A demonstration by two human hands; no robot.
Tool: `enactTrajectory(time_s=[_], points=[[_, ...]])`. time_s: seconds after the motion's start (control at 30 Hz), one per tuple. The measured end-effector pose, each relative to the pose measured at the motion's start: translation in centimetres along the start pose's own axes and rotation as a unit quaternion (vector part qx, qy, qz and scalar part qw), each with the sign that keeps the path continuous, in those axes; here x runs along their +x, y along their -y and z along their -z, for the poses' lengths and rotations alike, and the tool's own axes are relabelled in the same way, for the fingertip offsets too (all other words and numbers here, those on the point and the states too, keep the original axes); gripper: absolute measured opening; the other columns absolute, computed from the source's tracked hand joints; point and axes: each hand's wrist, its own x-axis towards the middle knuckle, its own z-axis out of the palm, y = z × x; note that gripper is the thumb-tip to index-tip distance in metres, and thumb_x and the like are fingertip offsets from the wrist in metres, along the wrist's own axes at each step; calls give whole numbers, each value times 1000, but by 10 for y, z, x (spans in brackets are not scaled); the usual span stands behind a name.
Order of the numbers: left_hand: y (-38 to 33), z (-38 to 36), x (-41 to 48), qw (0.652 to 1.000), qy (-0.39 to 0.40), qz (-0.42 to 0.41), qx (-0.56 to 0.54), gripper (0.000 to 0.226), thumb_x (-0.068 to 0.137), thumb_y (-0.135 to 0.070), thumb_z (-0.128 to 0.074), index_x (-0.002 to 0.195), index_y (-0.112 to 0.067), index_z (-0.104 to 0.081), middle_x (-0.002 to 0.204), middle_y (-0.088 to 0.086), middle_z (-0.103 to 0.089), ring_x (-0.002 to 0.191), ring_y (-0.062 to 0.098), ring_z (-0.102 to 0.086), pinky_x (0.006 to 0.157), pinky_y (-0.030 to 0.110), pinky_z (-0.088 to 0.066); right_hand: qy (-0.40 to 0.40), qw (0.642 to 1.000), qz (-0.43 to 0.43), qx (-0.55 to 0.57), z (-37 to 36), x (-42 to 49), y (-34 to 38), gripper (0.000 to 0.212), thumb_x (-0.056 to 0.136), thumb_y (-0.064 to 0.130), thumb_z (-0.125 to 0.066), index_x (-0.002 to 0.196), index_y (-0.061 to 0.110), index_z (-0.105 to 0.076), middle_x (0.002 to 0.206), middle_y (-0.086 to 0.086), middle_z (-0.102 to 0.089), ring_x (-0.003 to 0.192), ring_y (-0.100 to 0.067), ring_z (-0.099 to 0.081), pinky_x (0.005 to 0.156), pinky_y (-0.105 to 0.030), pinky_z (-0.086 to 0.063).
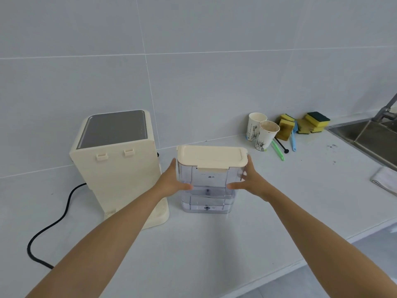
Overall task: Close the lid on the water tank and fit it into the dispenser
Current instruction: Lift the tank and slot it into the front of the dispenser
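A clear plastic water tank (207,190) stands upright on the white counter, its cream lid (211,156) lying flat on top. My left hand (171,179) presses against the tank's left side and my right hand (252,180) against its right side, thumbs across the front face. The cream dispenser (117,168) stands just left of the tank with its back panel and two small hooks facing me; its grey top is visible.
A black power cord (53,224) trails from the dispenser over the counter's left part. Two paper cups (263,134), sponges (300,125) and brushes sit by the back wall. A steel sink (369,138) and a folded cloth (386,181) are at the right.
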Motion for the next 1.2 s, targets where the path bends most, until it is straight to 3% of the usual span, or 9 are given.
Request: enactTrajectory(time_s=[0.07, 0.3, 0.4, 0.67, 0.83, 0.97, 1.0, 1.07, 1.2], points=[[2, -4, 3, 1000, 12, 12, 10, 100, 70, -22, -79, 144, -12, -12, 151, 8, -29, 137, 23, -31, 101, 26, -30, -7, 1000, 4, -22, -5, 2, -7, 106, 67, 6, -78, 143, 24, -5, 147, 6, -26, 138, -22, -26, 112, -37, -29], [3, -13, 13, 998, 19, 59, -27, 88, 68, -13, -79, 138, -10, -25, 142, 10, -41, 131, 27, -38, 107, 36, -35, -28, 995, -81, -59, -15, 12, -24, 82, 64, 9, -80, 133, 10, -35, 137, -8, -46, 127, -28, -42, 108, -41, -36], [2, -13, 13, 997, 17, 59, -45, 88, 66, -10, -80, 136, -8, -29, 141, 10, -43, 130, 27, -39, 109, 39, -35, -38, 992, -101, -64, -19, 17, -27, 80, 63, 8, -81, 129, 6, -37, 134, -13, -49, 123, -32, -45, 106, -48, -37], [4, -14, 3, 996, 4, 41, -74, 85, 65, -6, -79, 137, -12, -34, 139, 6, -47, 128, 25, -43, 104, 33, -35, -54, 990, -91, -91, -21, 13, -30, 82, 64, 12, -81, 132, 6, -36, 139, -10, -44, 125, -28, -43, 99, -32, -36], [6, -8, -9, 993, -16, 48, -104, 79, 63, -5, -80, 132, -12, -41, 133, 6, -54, 124, 25, -48, 107, 39, -39, -33, 988, -81, -129, -19, 8, -12, 80, 65, 17, -81, 131, 7, -38, 140, -12, -43, 123, -25, -43, 91, -28, -35], [-6, 21, -32, 993, -41, 50, -103, 66, 63, -3, -79, 121, -9, -49, 122, 9, -60, 113, 24, -54, 98, 36, -45, -16, 987, -63, -146, -22, 17, 20, 85, 64, 21, -81, 134, 7, -35, 142, -10, -41, 127, -26, -41, 95, -30, -36], [-9, 26, -34, 992, -47, 58, -106, 64, 63, -3, -79, 120, -9, -49, 121, 9, -61, 110, 23, -55, 94, 33, -46, -6, 986, -59, -153, -22, 13, 34, 83, 63, 21, -82, 132, 7, -37, 141, -10, -42, 125, -25, -42, 94, -30, -36], [21, 86, -75, 970, -168, 93, -148, 61, 64, -3, -79, 118, -9, -51, 117, 11, -62, 108, 25, -57, 86, 31, -46, 76, 980, 0, -185, -79, 43, 95, 81, 62, 21, -82, 130, 8, -39, 137, -8, -44, 121, -25, -44, 92, -30, -38], [22, 106, -89, 972, -149, 107, -149, 59, 64, -2, -79, 117, -9, -53, 116, 15, -63, 110, 30, -58, 83, 35, -49, 82, 978, 26, -191, -89, 41, 117, 57, 62, 20, -83, 106, 16, -47, 109, 0, -48, 98, -19, -47, 72, -23, -41]])
